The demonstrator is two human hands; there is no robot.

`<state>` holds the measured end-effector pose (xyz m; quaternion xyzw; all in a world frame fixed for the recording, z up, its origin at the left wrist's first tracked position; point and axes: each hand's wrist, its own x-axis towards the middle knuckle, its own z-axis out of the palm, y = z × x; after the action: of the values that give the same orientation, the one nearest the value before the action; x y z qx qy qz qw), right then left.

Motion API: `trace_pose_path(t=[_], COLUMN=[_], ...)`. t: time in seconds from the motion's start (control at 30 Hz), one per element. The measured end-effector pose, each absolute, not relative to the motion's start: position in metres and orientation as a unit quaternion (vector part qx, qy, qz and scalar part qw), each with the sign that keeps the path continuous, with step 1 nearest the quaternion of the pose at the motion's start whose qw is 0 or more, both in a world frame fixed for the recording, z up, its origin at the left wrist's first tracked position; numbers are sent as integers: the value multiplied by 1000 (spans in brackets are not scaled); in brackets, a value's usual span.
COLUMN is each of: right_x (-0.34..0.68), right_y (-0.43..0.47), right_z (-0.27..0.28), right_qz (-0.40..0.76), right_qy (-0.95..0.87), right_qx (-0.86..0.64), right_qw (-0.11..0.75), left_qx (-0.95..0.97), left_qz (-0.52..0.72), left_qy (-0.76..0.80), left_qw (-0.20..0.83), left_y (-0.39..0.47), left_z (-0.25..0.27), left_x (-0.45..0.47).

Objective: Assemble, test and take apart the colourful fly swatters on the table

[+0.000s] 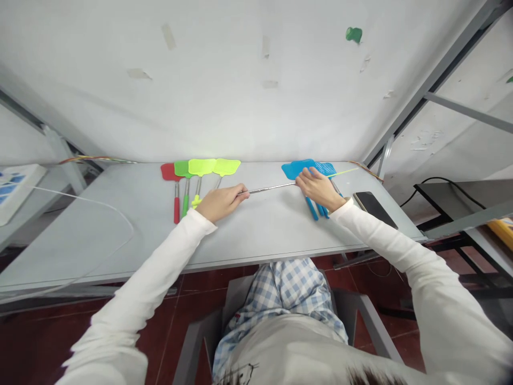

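Both hands grip a fly swatter with a thin metal rod (pixel 272 187), held sideways just above the table. My left hand (pixel 224 203) is closed around its left end, and a yellow-green handle piece shows beside that hand. Closed at the rod's right end is my right hand (pixel 318 188); a yellow-green strip (pixel 347 172), apparently the swatter's head seen edge-on, sticks out beyond it. Under and behind this hand lie several blue fly swatters (pixel 298 168). Left of my left hand rest a red swatter (pixel 176 203), a green swatter (pixel 185 170) and yellow-green swatters (pixel 202 167).
A dark phone (pixel 375 208) lies on the grey table (pixel 256 230) at the right. A white cable (pixel 120 214) curves across its left side. The wall (pixel 248 123) stands right behind, and metal frame posts (pixel 425 75) rise at both sides.
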<state>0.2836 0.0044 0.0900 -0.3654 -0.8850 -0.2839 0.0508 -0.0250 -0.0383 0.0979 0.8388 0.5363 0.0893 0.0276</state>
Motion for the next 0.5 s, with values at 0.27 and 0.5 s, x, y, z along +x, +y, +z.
trace_pose_path(t=[0.27, 0.5], right_x=[238, 309], right_y=[-11, 21], right_z=[103, 100], right_qz=[-226, -194], right_qy=[-894, -870], right_qx=[-385, -446], right_qw=[-26, -78], left_qx=[845, 825], left_qz=[74, 51], left_qy=[521, 553], left_qw=[-94, -107], left_y=[-36, -19], left_z=[93, 72], left_x=[31, -28])
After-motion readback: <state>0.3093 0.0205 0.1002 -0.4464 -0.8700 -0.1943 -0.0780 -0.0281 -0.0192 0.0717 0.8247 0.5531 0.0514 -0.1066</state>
